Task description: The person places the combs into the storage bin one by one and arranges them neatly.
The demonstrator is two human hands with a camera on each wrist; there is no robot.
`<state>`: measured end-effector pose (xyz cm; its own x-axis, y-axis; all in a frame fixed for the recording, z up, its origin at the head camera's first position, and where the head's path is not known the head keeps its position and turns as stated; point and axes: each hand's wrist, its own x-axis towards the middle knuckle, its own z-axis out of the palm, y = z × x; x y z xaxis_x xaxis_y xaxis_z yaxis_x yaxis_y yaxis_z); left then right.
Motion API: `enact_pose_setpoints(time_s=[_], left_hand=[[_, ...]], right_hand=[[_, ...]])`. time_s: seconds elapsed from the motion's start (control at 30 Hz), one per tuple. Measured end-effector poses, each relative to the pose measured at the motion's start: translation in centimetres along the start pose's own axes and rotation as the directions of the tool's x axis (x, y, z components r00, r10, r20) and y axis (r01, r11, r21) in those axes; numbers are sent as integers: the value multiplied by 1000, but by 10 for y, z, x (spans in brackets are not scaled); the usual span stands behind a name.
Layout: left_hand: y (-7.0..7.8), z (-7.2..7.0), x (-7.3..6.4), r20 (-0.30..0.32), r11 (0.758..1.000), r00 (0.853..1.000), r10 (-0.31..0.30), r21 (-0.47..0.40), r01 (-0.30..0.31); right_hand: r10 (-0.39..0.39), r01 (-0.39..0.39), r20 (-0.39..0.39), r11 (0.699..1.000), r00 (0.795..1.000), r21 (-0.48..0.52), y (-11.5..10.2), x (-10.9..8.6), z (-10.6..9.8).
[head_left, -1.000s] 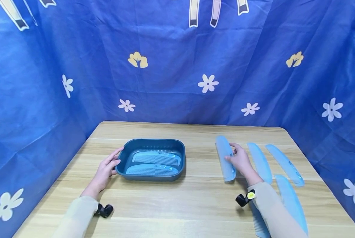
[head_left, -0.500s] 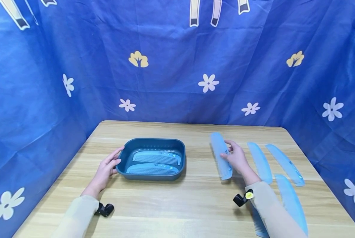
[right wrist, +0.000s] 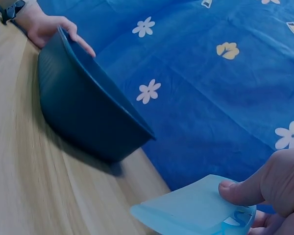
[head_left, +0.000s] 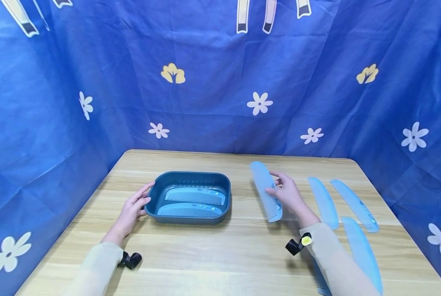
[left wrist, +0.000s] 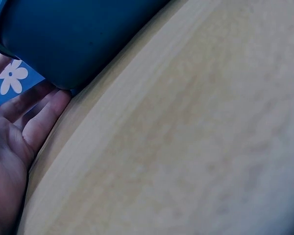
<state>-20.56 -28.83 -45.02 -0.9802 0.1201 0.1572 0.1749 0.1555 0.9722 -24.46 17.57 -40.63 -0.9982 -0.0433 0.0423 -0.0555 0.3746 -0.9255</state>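
Note:
In the head view my right hand [head_left: 288, 193] pinches a pale blue comb [head_left: 265, 190] by its spine side, raised over the table right of the basin. The right wrist view shows the thumb lying on the face of the held comb [right wrist: 196, 205]. My left hand [head_left: 129, 211] rests against the left end of a dark teal basin [head_left: 188, 220], its fingers fairly straight along the wall and rim. Inside the basin two blue combs, a rear comb [head_left: 194, 195] and a front comb [head_left: 189, 210], lie side by side.
Right of my right hand lie further combs: one comb [head_left: 323, 203], an outer comb [head_left: 354, 204] and a nearer comb [head_left: 361, 250]. Another comb [head_left: 321, 277] is partly under my right forearm. A blue patterned curtain [head_left: 213, 115] surrounds the wooden table [head_left: 220, 263].
My right hand has carried its comb leftward toward the basin, and the comb has tilted slightly. The left hand and the basin have stayed in place.

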Motion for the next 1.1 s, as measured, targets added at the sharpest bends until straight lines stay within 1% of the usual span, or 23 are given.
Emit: enact_pose_setpoints(time_s=[0.1, 0.3, 0.47, 0.53, 0.8, 1.0, 1.1], left_hand=[[-1, 0, 0, 2, 1000, 1000, 1, -7, -1], [-2, -1, -1, 0, 1000, 1000, -1, 2, 1], [-2, 0, -1, -9, 1000, 1000, -2, 2, 2], [-4, -1, -1, -11, 1000, 1000, -2, -3, 2], [-22, -9, 5, -7, 1000, 1000, 2, -10, -2], [-22, -8, 6, -5, 1000, 1000, 12, -26, -12], [-20, -7, 5, -7, 1000, 1000, 13, -26, -13]], right_hand=[[-13, 13, 20, 1000, 1000, 24, -5, 1, 5], [-78, 76, 40, 997, 996, 28, -16, 2, 14], [-98, 96, 57, 995, 994, 36, -24, 2, 21], [-104, 101, 65, 994, 992, 43, -26, 3, 25], [-130, 125, 94, 990, 987, 63, -34, 6, 37], [-153, 147, 131, 988, 979, 55, -37, 4, 45], [-180, 172, 152, 983, 972, 65, -38, 5, 49]])
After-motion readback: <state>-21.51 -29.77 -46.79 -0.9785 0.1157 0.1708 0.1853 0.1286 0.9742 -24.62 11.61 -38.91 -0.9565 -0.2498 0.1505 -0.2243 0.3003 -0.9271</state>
